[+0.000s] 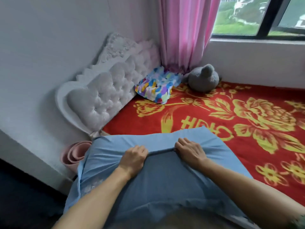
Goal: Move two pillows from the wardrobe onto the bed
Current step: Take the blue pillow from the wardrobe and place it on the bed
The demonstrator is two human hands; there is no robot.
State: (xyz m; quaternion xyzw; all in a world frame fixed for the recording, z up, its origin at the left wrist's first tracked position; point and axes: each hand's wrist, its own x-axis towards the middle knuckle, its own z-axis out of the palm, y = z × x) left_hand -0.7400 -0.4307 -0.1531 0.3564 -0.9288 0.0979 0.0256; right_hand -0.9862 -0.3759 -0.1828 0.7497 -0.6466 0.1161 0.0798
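Observation:
A light blue pillow (pixel 165 182) fills the lower middle of the view, held over the near edge of the bed (pixel 231 123), which has a red cover with yellow flowers. My left hand (pixel 134 158) and my right hand (pixel 189 150) both clutch a fold of the pillow's blue cloth near its top, about a hand's width apart. A second pillow (pixel 156 86), in bright many-coloured patches, lies at the head of the bed against the tufted white headboard (pixel 105 96). The wardrobe is out of view.
A grey plush toy (pixel 203 78) sits in the bed's far corner under a pink curtain (pixel 183 32). A window (pixel 257 15) runs along the right wall. A rolled pink mat (pixel 74 154) stands on the dark floor beside the headboard.

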